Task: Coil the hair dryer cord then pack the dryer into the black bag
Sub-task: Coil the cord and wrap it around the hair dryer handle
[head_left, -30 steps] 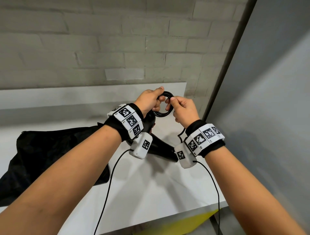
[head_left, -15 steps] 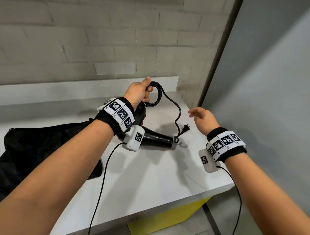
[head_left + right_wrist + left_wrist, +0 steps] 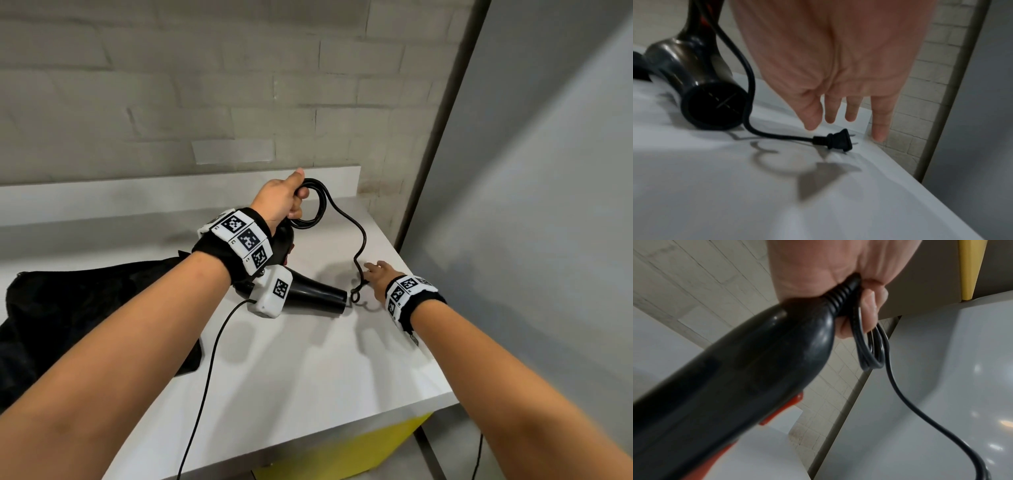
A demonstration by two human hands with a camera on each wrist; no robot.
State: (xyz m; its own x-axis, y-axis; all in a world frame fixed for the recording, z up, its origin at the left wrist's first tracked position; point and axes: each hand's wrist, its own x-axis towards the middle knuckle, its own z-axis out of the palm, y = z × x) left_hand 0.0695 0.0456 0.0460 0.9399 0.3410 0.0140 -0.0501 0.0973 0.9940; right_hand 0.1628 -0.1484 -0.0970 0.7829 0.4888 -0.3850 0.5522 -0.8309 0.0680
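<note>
**A:** How would that hair dryer (image 3: 310, 291) handle?

**B:** Rigid plastic shell, smooth and probably a bit slippery, light enough for one hand, I'd judge. The handle was the place to grip it. Its cord (image 3: 358, 236) was limp and springy, so the loops (image 3: 310, 205) needed pinching where they crossed.

**A:** Which way did it lie?

**B:** The barrel rested on the white countertop (image 3: 308, 377), long axis running left to right, nozzle toward the right. The handle rose up under the left hand (image 3: 279, 202).

**A:** And the hands?

**B:** The left hand had its fingers curled round the coiled loops at the handle's end. The right hand (image 3: 838, 68) was spread, fingers straight, holding nothing, just above the plug (image 3: 835, 141) on the counter.

**A:** The black bag (image 3: 85, 308)?

**B:** Slumped on the counter just left of the dryer.
</note>
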